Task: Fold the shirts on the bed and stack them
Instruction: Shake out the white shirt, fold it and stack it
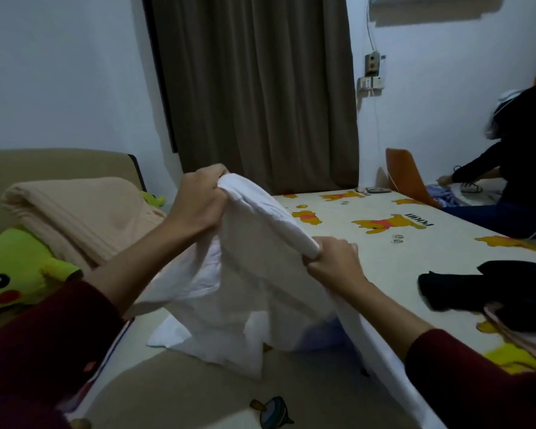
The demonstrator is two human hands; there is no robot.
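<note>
White shirt (254,274) hangs lifted over the bed (338,230), its lower hem resting on the sheet; the shirt's front is partly lost in folds. Left hand (198,199) and right hand (334,261) each clench its top edge. Dark clothes (489,286) lie cut off at right

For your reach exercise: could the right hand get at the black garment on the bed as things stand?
Probably not yet: the right hand grips the white shirt, as does the left hand. Bare sheet lies between it and the black garment, so once freed, likely yes.

sleeves (28,351): dark maroon, long | pushed up forearms | hands (198,199): bare
</note>
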